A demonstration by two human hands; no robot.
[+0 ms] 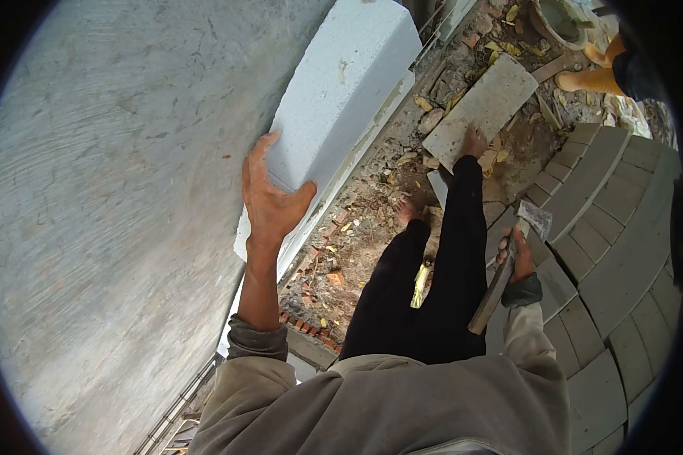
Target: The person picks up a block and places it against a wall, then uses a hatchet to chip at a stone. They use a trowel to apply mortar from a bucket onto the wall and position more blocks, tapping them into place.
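Observation:
A long white block [341, 83] lies along the foot of the grey wall, on top of a pale course of blocks. My left hand [273, 193] rests on the near end of this block, fingers and thumb spread apart over it. On the right, my right hand [517, 254] is wrapped round the handle of a hatchet-like tool [493, 299]. The tool's flat metal head points up and away from me, and its wooden handle slants down towards my legs.
The rough grey wall [129, 189] fills the left side. Stacked grey blocks [615, 220] stand at the right. A loose slab [486, 106] lies under one foot on rubble. At the top right are a bucket [560, 21] and another person's orange boots [584, 80].

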